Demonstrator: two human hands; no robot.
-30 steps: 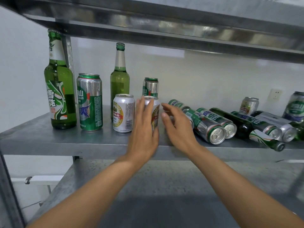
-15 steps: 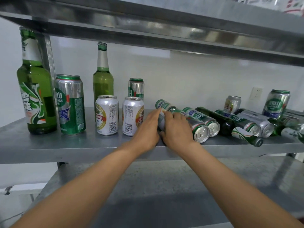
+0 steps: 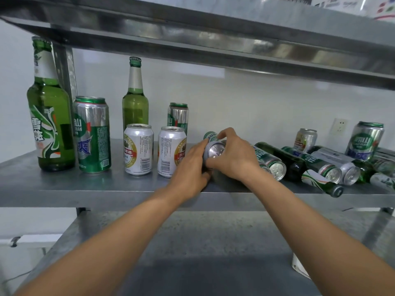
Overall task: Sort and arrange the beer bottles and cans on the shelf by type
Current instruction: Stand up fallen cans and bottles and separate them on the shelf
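Note:
Both hands grip one green and silver can (image 3: pixel 214 147) lying on the metal shelf (image 3: pixel 85 189), its silver end raised toward me. My left hand (image 3: pixel 192 165) holds it from the left and below, my right hand (image 3: pixel 233 154) from above and the right. Left of them stand two white cans (image 3: pixel 138 149) (image 3: pixel 171 151), a tall green can (image 3: pixel 92 134), another tall green can (image 3: pixel 177 117) behind, and two upright green bottles (image 3: pixel 50 116) (image 3: pixel 135 99). To the right lie several cans (image 3: pixel 272 163) and a dark bottle (image 3: pixel 299 167).
An upper shelf (image 3: pixel 213 39) overhangs closely. A lower shelf (image 3: pixel 192 242) sits beneath my arms. A steel upright post (image 3: pixel 66 69) stands behind the left bottle. At the far right stand a small can (image 3: pixel 305 139) and a tall green can (image 3: pixel 366 138). A wall socket (image 3: pixel 339 126) is behind.
My left hand left the standing white can and moved right. Both hands closed on a lying green can and tipped its end up off the shelf.

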